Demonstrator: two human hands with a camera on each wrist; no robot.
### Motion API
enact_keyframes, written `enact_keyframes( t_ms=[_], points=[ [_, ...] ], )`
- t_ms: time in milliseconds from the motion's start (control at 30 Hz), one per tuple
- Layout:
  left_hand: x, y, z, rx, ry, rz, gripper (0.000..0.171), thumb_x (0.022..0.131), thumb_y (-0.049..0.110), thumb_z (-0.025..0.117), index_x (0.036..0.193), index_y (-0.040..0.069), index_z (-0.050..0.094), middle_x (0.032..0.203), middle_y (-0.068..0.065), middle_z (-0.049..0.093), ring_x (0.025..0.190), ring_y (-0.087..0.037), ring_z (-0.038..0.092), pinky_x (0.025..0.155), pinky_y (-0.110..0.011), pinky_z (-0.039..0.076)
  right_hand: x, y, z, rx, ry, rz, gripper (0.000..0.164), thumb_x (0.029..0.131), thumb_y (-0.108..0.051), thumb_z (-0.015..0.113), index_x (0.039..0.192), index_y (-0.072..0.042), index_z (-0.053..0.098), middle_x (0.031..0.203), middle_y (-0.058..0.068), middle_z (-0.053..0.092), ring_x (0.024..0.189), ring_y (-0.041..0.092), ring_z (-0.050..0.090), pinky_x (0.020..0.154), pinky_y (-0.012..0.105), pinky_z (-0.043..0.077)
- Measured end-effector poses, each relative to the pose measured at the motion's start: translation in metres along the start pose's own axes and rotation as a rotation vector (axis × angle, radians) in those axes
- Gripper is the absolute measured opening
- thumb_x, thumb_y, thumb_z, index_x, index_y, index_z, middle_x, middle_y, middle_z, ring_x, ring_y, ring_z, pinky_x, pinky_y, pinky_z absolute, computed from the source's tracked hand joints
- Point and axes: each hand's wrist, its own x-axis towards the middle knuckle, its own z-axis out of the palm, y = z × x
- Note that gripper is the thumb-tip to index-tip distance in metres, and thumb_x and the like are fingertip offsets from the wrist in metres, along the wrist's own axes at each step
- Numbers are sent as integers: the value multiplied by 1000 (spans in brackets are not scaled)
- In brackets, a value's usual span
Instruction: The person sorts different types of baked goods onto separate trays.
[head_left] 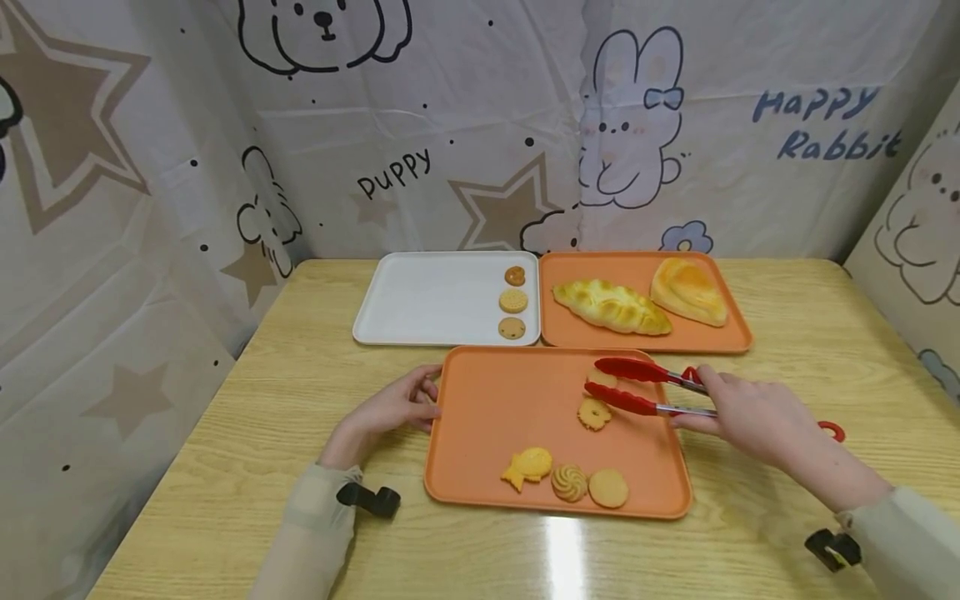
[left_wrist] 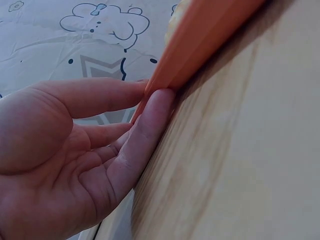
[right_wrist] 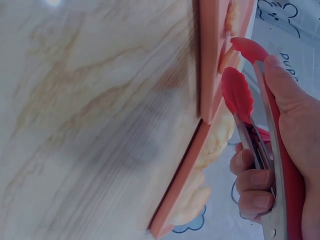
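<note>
My right hand [head_left: 757, 417] grips a pair of red-tipped tongs [right_wrist: 282, 165], its fingers curled round the metal arms. The tong tips are spread apart over a round biscuit [head_left: 602, 379], which they partly hide, on the near orange tray [head_left: 487, 417]. Just below it lies a ring-shaped biscuit with a scalloped edge [head_left: 594, 414]. My left hand [head_left: 393, 406] holds the left rim of that tray; in the left wrist view its fingers and thumb meet the tray wall [left_wrist: 187, 55]. Along the tray's near side sit a fish-shaped biscuit [head_left: 528, 467], a swirl biscuit [head_left: 569, 482] and a plain round biscuit [head_left: 608, 488].
Behind, a white tray [head_left: 431, 300] carries a pretzel-shaped biscuit [head_left: 514, 276] and two round biscuits [head_left: 513, 301] in a column at its right side. Beside it, another orange tray [head_left: 731, 337] bears a long bread [head_left: 611, 308] and a triangular bread [head_left: 688, 292]. A printed curtain [head_left: 420, 108] encloses the wooden table.
</note>
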Motion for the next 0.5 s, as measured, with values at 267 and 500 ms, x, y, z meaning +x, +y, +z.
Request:
enact_keyframes(
  t_ms=[267, 500],
  points=[
    [1, -1, -1, -12, -5, 0, 72, 84, -2, 57, 144, 1, 15, 98, -11, 40, 78, -15, 50, 65, -31, 55, 8, 12, 5, 29, -4, 6, 63, 75, -65, 55, 96, -6, 43, 64, 2, 49, 46, 16, 43, 35, 28, 30],
    [0, -1, -1, -19, -8, -5, 73, 84, -3, 57, 143, 1, 15, 97, -11, 40, 72, -12, 52, 65, -31, 55, 11, 20, 1, 30, -33, 58, 63, 78, -66, 51, 97, -7, 42, 55, 1, 41, 44, 17, 42, 34, 29, 29]
  ],
)
